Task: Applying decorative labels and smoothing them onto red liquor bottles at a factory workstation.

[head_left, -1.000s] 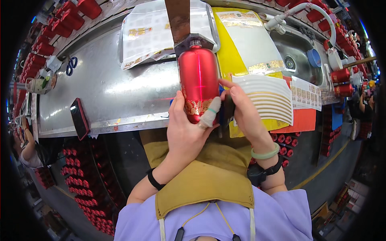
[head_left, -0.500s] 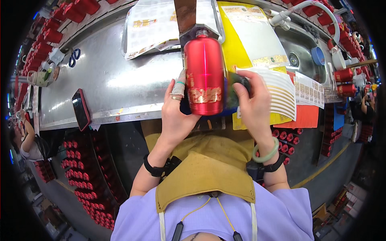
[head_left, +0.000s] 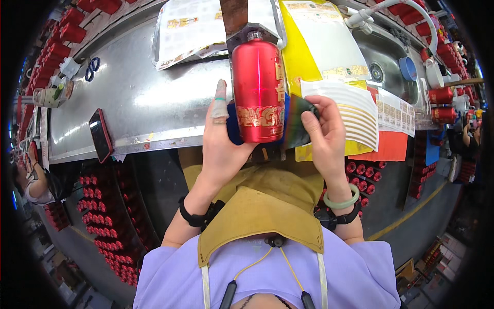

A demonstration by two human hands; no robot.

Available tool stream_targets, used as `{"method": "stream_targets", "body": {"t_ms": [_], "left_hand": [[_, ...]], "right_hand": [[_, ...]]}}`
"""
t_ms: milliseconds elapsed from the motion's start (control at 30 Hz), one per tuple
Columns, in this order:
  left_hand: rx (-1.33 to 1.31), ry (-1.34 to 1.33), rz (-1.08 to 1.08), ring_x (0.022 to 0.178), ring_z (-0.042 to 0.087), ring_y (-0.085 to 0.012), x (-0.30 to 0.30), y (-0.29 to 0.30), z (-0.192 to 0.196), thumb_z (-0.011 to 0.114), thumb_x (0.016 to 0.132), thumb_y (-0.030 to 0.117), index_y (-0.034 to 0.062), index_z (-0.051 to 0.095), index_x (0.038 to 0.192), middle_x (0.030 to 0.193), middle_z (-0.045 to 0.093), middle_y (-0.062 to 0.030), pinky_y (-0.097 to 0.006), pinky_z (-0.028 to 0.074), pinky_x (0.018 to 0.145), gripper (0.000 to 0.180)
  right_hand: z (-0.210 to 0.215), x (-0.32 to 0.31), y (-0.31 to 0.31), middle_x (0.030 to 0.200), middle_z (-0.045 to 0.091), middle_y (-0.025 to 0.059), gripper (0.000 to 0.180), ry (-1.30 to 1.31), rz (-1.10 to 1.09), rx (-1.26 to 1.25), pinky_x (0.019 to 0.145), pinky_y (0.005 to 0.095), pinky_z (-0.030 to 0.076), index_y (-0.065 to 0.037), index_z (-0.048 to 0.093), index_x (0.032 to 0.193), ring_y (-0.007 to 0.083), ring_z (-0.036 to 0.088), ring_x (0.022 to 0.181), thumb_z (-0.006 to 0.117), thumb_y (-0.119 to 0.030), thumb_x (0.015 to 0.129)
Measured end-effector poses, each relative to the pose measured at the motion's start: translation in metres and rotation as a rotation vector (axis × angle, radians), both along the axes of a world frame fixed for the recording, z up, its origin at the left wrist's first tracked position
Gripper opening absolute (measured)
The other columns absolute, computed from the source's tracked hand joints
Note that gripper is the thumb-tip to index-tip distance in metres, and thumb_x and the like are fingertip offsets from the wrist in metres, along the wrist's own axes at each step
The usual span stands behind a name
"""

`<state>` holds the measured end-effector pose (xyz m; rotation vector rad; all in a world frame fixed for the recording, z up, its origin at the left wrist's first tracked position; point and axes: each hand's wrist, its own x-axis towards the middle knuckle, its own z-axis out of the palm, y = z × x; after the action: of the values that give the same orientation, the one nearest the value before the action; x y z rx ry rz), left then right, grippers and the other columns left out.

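A glossy red metal bottle [head_left: 257, 77] lies lengthwise before me, its threaded neck toward a metal bracket [head_left: 236, 23]. Gold patterned decals run round its lower end and up its right side. My left hand [head_left: 220, 141] is beside the bottle's lower left, index finger stretched out and thumb reaching to the base; whether the thumb presses on it I cannot tell. White wrapping covers that index finger. My right hand [head_left: 328, 134] pinches a dark, thin, flat scraper [head_left: 297, 122], whose edge stands just right of the bottle, apart from it.
Decal sheets [head_left: 334, 44] lie over a yellow sheet [head_left: 292, 67] to the right, near a sink [head_left: 381, 56]. A phone [head_left: 101, 135] rests by the left front edge, and blue scissors [head_left: 92, 69] lie farther back. Rows of red bottles [head_left: 105, 232] stand below the bench.
The bottle has turned, bringing gold lettering into sight on its right side. My left index finger has straightened away from it. The scraper has drawn slightly off the bottle's right side.
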<state>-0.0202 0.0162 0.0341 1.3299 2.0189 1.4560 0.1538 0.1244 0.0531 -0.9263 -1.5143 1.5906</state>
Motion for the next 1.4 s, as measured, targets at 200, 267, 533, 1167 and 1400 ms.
{"method": "stream_targets", "body": {"t_ms": [200,267,533,1167,1400], "left_hand": [[-0.044,0.201,-0.075,0.126,0.064,-0.0285,-0.005,0.001,-0.009,0.086,0.075,0.002,-0.0014,0.035,0.158,0.143,0.061,-0.0216,-0.037,0.051,0.104,0.098],[-0.004,0.333,-0.058,0.123,0.066,-0.0290,-0.003,-0.001,-0.007,0.085,0.075,0.001,-0.0004,0.035,0.158,0.140,0.063,-0.0213,-0.037,0.053,0.101,0.098],[0.079,-0.363,-0.265,0.145,0.043,-0.0305,0.001,-0.008,0.012,0.079,0.085,0.001,-0.0083,0.015,0.161,0.159,0.038,-0.0235,-0.040,0.039,0.117,0.100],[0.187,-0.837,-0.178,0.152,0.030,-0.0238,0.005,0.018,0.015,0.052,0.106,0.004,-0.0004,0.011,0.164,0.167,0.024,-0.0167,-0.038,0.027,0.124,0.072],[0.145,-0.919,-0.191,0.154,0.029,-0.0243,0.000,0.014,0.009,0.042,0.111,0.013,-0.0006,0.012,0.164,0.169,0.024,-0.0160,-0.038,0.025,0.125,0.062]], "right_hand": [[-0.002,-0.004,-0.002,0.103,0.068,0.0049,0.025,-0.058,0.051,0.038,0.080,0.0221,0.049,0.001,0.058,0.124,0.0067,0.062,0.090,0.066,-0.003,0.100],[0.004,-0.007,-0.003,0.102,0.069,0.0061,0.025,-0.065,0.060,0.075,0.078,0.0225,0.050,0.001,0.060,0.123,0.0070,0.063,0.088,0.067,-0.004,0.099],[0.012,-0.014,-0.004,0.097,0.068,0.0050,0.026,-0.075,0.057,0.136,0.073,0.0223,0.051,0.001,0.061,0.122,0.0069,0.063,0.083,0.068,-0.005,0.099],[0.017,-0.010,-0.005,0.099,0.067,0.0034,0.024,-0.136,0.035,0.064,0.078,0.0217,0.050,0.001,0.060,0.122,0.0061,0.062,0.087,0.067,-0.004,0.099],[0.033,-0.046,-0.010,0.094,0.069,0.0156,0.021,-0.315,0.105,0.400,0.071,0.0360,0.054,0.000,0.066,0.108,0.0287,0.069,0.081,0.073,-0.005,0.089]]}}
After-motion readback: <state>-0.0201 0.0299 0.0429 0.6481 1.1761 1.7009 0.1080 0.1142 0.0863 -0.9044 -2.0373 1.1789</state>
